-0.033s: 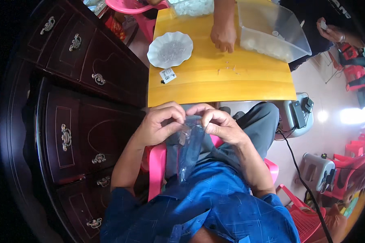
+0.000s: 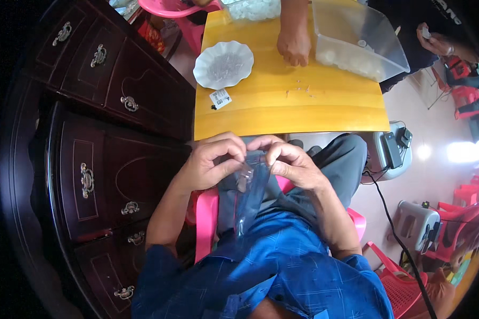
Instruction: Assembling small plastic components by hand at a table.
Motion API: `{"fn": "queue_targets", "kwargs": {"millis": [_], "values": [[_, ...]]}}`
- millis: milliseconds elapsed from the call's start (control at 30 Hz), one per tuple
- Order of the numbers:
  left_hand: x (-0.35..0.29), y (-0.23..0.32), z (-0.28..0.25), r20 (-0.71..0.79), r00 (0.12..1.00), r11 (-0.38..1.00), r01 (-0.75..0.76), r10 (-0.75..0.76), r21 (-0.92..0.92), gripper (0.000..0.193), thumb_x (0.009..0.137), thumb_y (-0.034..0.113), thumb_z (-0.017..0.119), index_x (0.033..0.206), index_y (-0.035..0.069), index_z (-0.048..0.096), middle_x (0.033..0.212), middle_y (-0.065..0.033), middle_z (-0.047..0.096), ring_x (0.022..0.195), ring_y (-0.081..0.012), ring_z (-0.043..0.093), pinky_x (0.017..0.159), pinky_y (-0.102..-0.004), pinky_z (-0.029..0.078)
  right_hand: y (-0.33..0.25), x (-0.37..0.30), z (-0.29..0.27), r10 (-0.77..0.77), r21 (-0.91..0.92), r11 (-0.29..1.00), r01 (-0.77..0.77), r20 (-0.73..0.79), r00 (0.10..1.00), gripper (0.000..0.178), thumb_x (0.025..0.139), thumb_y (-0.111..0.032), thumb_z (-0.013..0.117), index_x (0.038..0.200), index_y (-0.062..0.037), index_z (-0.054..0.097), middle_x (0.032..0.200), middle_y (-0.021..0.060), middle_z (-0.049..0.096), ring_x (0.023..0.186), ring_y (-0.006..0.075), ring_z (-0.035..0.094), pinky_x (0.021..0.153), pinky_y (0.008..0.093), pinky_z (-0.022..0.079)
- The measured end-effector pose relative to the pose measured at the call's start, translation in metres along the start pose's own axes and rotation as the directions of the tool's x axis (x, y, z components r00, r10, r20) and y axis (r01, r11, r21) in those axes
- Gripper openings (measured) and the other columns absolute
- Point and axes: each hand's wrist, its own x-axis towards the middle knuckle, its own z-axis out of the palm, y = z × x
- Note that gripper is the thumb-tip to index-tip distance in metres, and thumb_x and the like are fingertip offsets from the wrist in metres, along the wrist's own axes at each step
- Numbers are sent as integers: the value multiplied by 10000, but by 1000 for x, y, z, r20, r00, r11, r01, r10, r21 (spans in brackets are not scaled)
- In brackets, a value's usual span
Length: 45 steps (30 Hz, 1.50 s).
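A clear plastic bag point(image 2: 252, 196) hangs above my lap, its top edge up between my hands. My left hand point(image 2: 214, 162) pinches the upper left corner between thumb and fingers. At the opposite upper corner, my right hand point(image 2: 291, 159) has thumb and forefinger closed on the plastic. Both hands are just off the near edge of the yellow table point(image 2: 239, 122). Whether anything lies inside the bag, I cannot tell.
On the table are a white scalloped plate point(image 2: 223, 65) of small clear pieces, a white tag point(image 2: 220, 99), tiny scraps point(image 2: 300, 89) and a translucent bin point(image 2: 378, 53). Another person's hand point(image 2: 294, 48) rests there. Dark drawers point(image 2: 90, 175) stand left; a black cable point(image 2: 394, 223) runs at right.
The bag has shifted very slightly and the glints on it differ. My hands keep their hold at its top; the other person's hand on the table has moved a little.
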Motion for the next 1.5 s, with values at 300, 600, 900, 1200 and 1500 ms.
{"fn": "queue_targets", "kwargs": {"millis": [300,600,900,1200,1500], "values": [[23,11,16,-43,994,971,-84,96,225,152,785,-11,780,889,28,676,933,-97,636,837,-244,656,719,-330,517,-6,-24,-14,-41,-87,996,22,-218,975,971,822,-431,833,1543,-58,301,1571,171,374,1442,304,392,1162,444,331],[2,-23,75,-247,966,998,69,-70,-14,150,862,-20,722,971,6,623,963,-91,653,833,-162,643,750,-282,524,-9,-61,2,308,-152,922,-357,-274,911,1495,538,-525,984,1622,-46,71,1602,142,273,1459,279,323,1185,415,283],[99,-119,57,-358,901,938,313,-243,151,268,887,160,744,1093,5,669,892,-87,702,774,-172,671,717,-317,538,20,-95,-9,220,157,971,-179,-310,925,340,994,-58,637,1318,-1,551,1184,31,644,1105,113,587,1003,306,463],[149,-130,80,-400,886,700,440,-235,563,196,813,269,768,848,84,712,810,-100,703,742,-306,683,662,-440,529,9,-107,-14,161,104,987,-126,-478,864,329,999,-104,645,1300,3,567,1182,31,639,1096,115,577,990,298,457],[140,-145,72,-429,869,763,446,-245,468,122,845,174,721,843,52,708,762,-128,690,677,-274,675,629,-409,520,-8,-107,-1,215,196,971,-134,-480,851,324,973,-114,685,1263,-14,581,1120,10,631,1025,95,578,944,280,471]]}}
